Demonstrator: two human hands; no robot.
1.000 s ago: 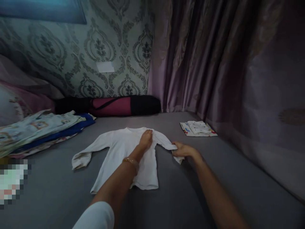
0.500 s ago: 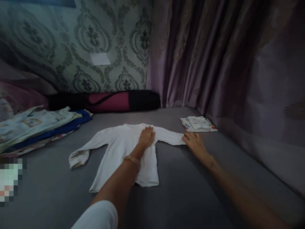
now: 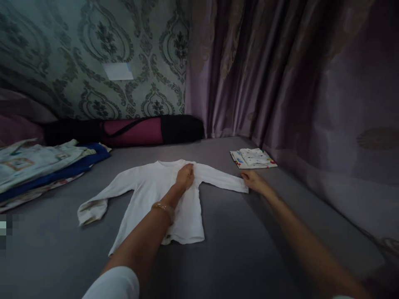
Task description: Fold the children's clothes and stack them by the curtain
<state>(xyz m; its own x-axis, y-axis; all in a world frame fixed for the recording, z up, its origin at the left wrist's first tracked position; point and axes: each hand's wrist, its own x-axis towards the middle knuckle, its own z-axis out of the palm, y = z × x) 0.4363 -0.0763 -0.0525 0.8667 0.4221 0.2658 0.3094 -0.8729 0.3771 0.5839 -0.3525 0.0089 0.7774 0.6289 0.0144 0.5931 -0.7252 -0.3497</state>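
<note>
Sleeve [image 3: 222, 180] has straightened; left hand [image 3: 185, 176] flat on shirt [image 3: 149, 195], grip of right hand [image 3: 254, 181] unclear.

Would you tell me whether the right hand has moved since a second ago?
Yes: the right hand moved outward, nearer the folded cloth, stretching the sleeve.

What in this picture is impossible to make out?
Head view, dim light:
- White shirt: its middle is hidden under the left hand and forearm.
- Right hand: whether it pinches the sleeve end or only touches it is unclear.
- Pile of clothes: cut off by the left edge.
- Pixelated patch: blurred out.
- Folded cloth: print too small.
</note>
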